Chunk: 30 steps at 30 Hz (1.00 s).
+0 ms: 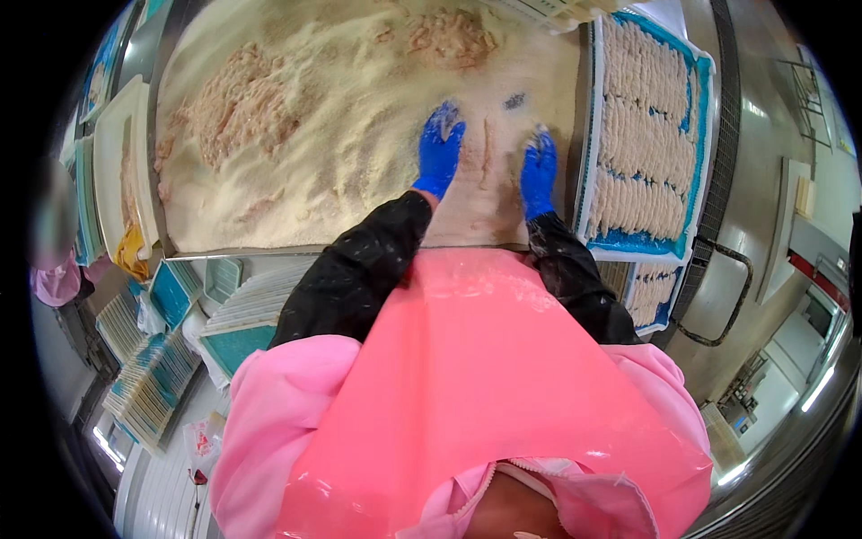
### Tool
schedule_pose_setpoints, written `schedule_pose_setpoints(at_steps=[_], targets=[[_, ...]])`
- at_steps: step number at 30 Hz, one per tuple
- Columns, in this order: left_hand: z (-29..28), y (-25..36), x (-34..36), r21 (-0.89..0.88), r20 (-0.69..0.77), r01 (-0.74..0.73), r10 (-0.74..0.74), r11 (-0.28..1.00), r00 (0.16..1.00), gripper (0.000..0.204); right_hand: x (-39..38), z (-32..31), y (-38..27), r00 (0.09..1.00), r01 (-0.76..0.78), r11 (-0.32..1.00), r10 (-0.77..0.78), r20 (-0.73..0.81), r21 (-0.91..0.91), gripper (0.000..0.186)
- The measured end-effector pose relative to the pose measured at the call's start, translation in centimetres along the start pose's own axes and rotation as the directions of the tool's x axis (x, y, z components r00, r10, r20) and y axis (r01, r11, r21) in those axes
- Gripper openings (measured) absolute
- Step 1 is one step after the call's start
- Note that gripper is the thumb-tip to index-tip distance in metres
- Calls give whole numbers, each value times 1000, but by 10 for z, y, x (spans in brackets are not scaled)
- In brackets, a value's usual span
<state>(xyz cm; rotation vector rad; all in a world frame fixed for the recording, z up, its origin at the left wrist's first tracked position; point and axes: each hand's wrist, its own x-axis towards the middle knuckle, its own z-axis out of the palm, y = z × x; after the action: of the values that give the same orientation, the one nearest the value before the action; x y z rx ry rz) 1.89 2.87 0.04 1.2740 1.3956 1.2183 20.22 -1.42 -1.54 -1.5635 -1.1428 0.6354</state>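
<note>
My left hand, in a blue glove dusted white at the fingertips, rests on a wide bed of pale powder in a steel-rimmed tray, fingers apart. My right hand, also gloved blue, lies to its right, fingers extended on the powder and coated at the tips. Between them is a narrow pinkish strip, partly dusted. I cannot see anything held in either hand. Piles of raw pinkish pieces lie in the powder at the left and far side.
Trays of coated strips in rows stand at the right. At the left are a pale board, a yellow cloth and stacked teal-and-cream trays. A person in pink is at the far left edge.
</note>
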Motion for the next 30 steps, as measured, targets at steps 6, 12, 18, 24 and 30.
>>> schedule_pose_setpoints(at_steps=[6, 12, 18, 24, 30], targets=[[61, -13, 10, -807, 316, 514, -523, 290, 791, 36, 1, 50, -15, 958, 37, 976, 27, 284, -217, 45], [39, -22, -42, -825, 437, 546, -448, 146, 780, 38, -28, 45, 5, 962, 191, 888, -85, 260, -419, 43], [30, 6, -45, -784, 548, 620, -493, -21, 676, 49, -26, 28, -68, 859, 292, 869, -55, 509, -399, 49], [36, 95, -45, -758, 652, 650, -39, -53, 757, 50, -29, 17, -74, 887, 205, 952, -83, 454, -227, 44], [37, 85, -48, -629, 695, 777, -442, 8, 567, 51, -13, -11, -74, 886, -59, 890, 255, 386, -453, 38]])
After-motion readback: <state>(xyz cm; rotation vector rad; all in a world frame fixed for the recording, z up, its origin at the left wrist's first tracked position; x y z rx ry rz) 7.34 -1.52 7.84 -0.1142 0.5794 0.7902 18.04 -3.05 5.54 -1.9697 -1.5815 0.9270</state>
